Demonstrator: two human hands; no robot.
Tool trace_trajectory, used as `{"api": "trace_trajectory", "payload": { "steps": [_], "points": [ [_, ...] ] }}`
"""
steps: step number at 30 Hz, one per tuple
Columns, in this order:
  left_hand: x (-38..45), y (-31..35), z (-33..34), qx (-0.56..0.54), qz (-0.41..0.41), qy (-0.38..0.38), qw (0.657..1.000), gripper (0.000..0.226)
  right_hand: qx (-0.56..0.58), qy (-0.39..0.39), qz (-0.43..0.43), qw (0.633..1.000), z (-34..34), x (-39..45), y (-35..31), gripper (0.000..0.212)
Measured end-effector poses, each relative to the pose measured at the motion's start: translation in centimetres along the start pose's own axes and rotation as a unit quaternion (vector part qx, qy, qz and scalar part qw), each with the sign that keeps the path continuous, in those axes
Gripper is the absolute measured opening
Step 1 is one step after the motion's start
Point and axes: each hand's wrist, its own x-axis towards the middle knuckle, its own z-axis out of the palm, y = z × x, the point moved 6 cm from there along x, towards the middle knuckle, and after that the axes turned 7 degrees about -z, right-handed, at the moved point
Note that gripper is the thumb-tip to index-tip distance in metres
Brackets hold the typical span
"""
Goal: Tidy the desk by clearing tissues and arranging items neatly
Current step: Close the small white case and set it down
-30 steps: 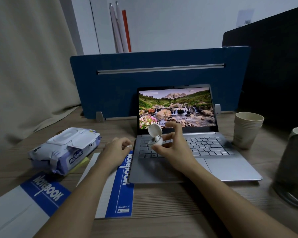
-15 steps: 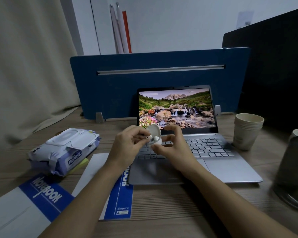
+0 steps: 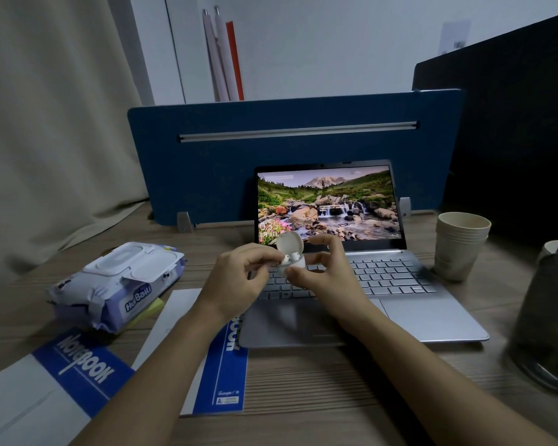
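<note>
Head view: the right hand [image 3: 327,278] grips an open white earbud case [image 3: 291,254] above the laptop [image 3: 361,284] keyboard at centre. The left hand [image 3: 239,281], fingers curled, pinches an earbud [image 3: 285,259] at the case's mouth. A wipes pack [image 3: 120,284] lies at nine o'clock, stacked paper cups [image 3: 459,246] at three o'clock.

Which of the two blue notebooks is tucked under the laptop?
The right notebook: its top edge slips beneath the laptop. The left notebook lies apart, under the wet wipes pack.
</note>
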Motion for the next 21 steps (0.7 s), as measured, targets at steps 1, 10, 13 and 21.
{"api": "trace_trajectory", "payload": {
  "steps": [1,10,13,21],
  "points": [
    [0.0,0.0,-0.1,-0.005,-0.005,0.011,1.000,0.030,-0.001,-0.001,0.000,1.000,0.0,0.0,0.0,0.061],
    [0.0,-2.9,0.8,-0.184,-0.181,-0.032,0.966,0.042,0.011,-0.066,0.010,0.998,1.1,-0.3,0.0,0.060],
    [0.1,-2.5,0.8,-0.225,-0.169,-0.030,0.959,0.042,0.014,-0.051,0.015,0.998,0.8,-0.2,0.2,0.057],
    [-0.3,-2.6,1.4,-0.173,-0.177,-0.093,0.964,0.026,0.027,-0.031,0.024,0.999,0.6,-0.1,0.4,0.056]
  ]
}}
